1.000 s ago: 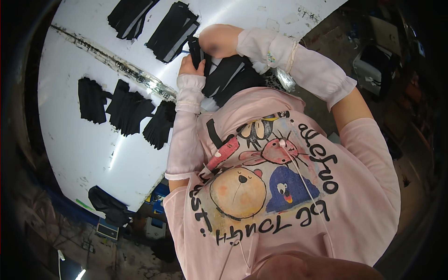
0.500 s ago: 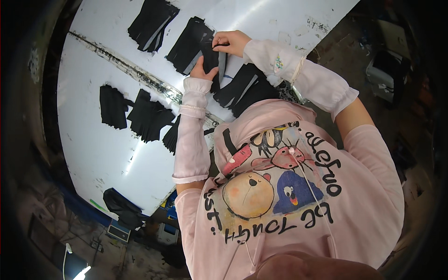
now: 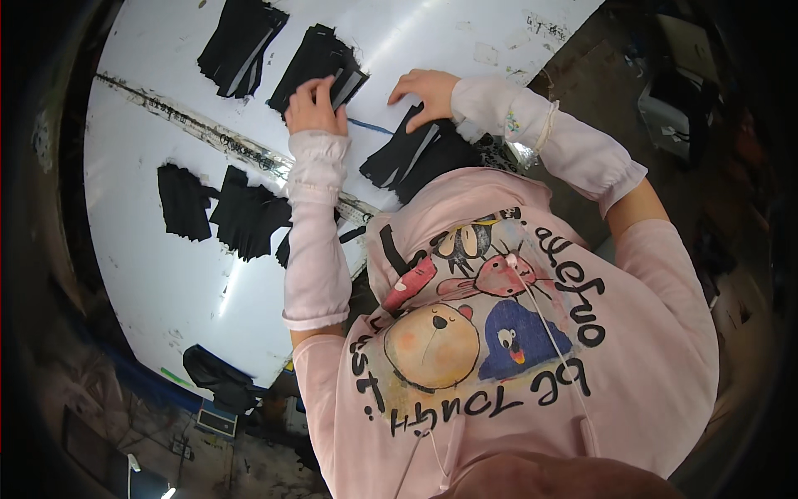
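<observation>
My left hand [image 3: 317,108] rests with fingers spread on the near edge of a stack of black fabric pieces [image 3: 316,65] with grey strips showing. To the right, my right hand [image 3: 426,93] is open, thumb and fingers apart, with nothing between them. Its thumb reaches over the upper end of a nearer black fabric stack [image 3: 416,154], which also shows grey strips and lies close against my body. Whether the thumb touches that stack I cannot tell.
Another black fabric pile [image 3: 241,48] lies at the far left of the white table [image 3: 133,274]. Nearer left are two more black piles [image 3: 184,202] [image 3: 248,214], partly overlapping. A worn, taped seam [image 3: 191,129] crosses the tabletop. A dark bundle [image 3: 218,378] hangs at the table's near-left edge.
Both hands have let go of the black fabric piece they held; it now lies on the far stack. My left hand moved left and up onto that stack, my right hand came down toward the nearer one.
</observation>
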{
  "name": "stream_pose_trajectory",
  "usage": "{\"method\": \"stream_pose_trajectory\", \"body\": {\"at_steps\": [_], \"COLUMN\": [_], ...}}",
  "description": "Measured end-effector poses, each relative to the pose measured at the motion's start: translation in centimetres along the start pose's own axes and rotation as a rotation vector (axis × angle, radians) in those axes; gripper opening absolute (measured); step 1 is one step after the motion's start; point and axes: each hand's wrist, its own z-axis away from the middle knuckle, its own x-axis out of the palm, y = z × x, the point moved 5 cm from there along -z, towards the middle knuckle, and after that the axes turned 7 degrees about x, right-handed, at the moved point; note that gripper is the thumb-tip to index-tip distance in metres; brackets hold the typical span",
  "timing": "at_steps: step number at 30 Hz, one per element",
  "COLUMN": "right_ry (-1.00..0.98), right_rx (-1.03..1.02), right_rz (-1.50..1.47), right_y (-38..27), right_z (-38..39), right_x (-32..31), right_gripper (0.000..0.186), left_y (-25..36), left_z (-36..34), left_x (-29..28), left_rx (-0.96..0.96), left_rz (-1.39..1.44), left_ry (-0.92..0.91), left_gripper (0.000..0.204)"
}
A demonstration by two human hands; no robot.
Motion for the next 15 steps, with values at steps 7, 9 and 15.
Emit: {"method": "stream_pose_trajectory", "body": {"at_steps": [7, 9, 15], "right_ry": [0.259, 0.236, -0.046], "right_rx": [0.374, 0.623, 1.065], "right_rz": [-0.251, -0.300, -0.823], "right_y": [-0.1, 2.4, 7.0], "right_z": [4.6, 8.7, 16.1], "right_x": [-0.4, 0.3, 8.1], "right_gripper": [0.050, 0.064, 0.101], "left_y": [3.8, 4.6, 7.6], "left_z": [7.8, 8.4, 6.1], "left_x": [8.7, 8.8, 7.6], "left_rx": [-0.295, -0.287, -0.377], "left_rz": [0.504, 0.392, 0.114], "left_ry": [-0.565, -0.576, -0.868], "left_gripper": [0.080, 0.084, 0.079]}}
